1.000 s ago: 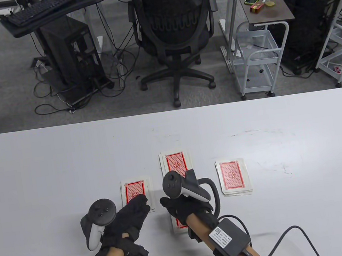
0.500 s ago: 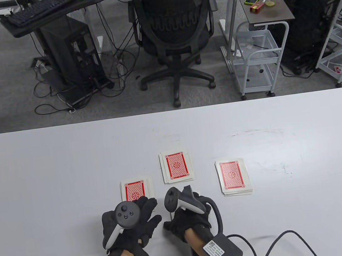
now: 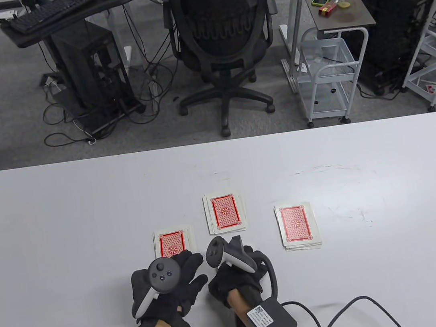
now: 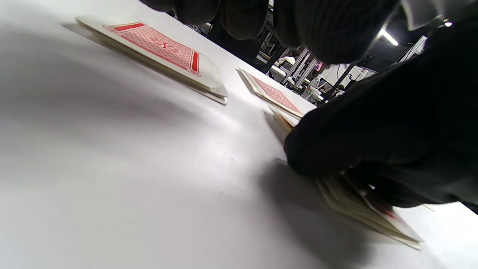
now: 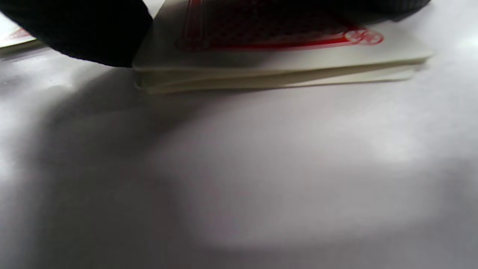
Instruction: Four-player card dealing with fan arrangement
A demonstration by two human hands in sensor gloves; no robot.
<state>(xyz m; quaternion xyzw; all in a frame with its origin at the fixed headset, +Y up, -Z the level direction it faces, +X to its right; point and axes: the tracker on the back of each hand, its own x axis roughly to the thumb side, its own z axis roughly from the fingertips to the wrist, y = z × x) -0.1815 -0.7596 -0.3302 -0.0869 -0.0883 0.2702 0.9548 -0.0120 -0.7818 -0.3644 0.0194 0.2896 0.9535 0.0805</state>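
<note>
Face-down, red-backed cards [image 3: 225, 212] (four piles), stacked

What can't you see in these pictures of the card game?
- The near pile under the right hand: hidden by the glove and tracker in the table view, blurred in the right wrist view.
- The card faces: every pile lies red back up.
- How many cards each pile holds: too thin to count.
- The left hand fingertips: the tracker covers them in the table view; I cannot tell whether they touch the left pile.
</note>
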